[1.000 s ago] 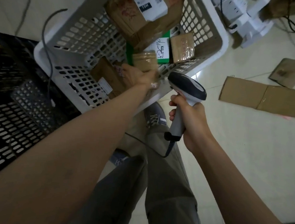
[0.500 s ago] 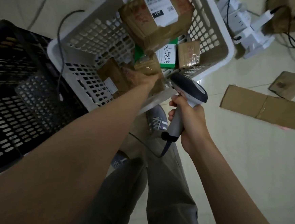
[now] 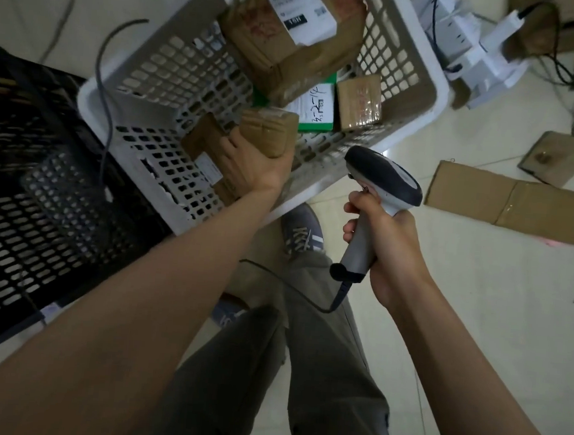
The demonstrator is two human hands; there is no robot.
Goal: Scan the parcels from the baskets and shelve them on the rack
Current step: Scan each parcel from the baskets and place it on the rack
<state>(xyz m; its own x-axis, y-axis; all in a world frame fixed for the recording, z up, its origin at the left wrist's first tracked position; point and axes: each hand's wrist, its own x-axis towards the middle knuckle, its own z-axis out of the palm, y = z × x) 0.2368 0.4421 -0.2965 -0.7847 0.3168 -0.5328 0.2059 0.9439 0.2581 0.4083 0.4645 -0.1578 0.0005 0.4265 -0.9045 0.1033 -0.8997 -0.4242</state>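
Head: black crate (image 3: 23, 196) beside white basket (image 3: 422, 101).

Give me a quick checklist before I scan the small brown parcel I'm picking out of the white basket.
1. Left hand has the small brown parcel gripped: ok, fingers wrap it.
2. Parcel lifted out of the white basket: not ok, it sits within the rim.
3. Right hand holds the scanner by its handle: ok.
4. Scanner head aimed at the parcel: cannot tell; it points roughly toward the basket.
5. Barcode label facing the scanner: cannot tell, only taped brown faces show.
6. Scanner cable free of the hands: ok, it trails across the legs.
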